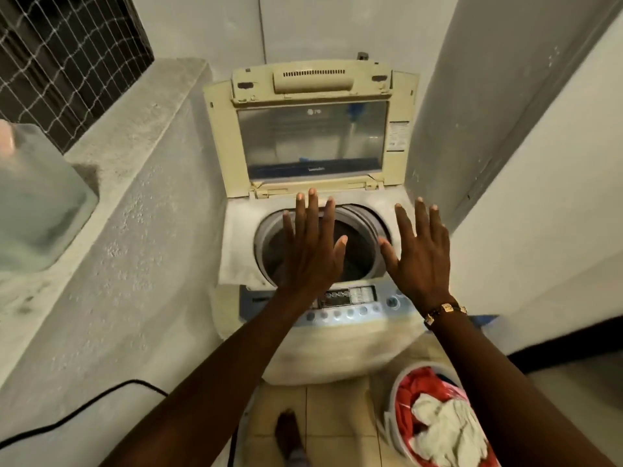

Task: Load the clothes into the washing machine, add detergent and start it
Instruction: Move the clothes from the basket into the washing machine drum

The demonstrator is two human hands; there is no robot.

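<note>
Red and white clothes (pixel 438 419) are left in the basket (pixel 392 396) on the floor beside the washer (pixel 242 237), whose lid (pixel 312 129) is propped up so the drum (pixel 357 261) can be loaded, while both the left hand (pixel 312 251) and right hand (pixel 421 257) are held flat, fingers spread, gripping nothing.

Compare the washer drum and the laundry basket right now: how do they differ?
The washer drum looks dark, with no clothes visible inside; the laundry basket is piled with red and white clothes. The drum sits up in the machine under the raised lid; the basket stands on the floor, lower right. Both are round and open-topped.
</note>
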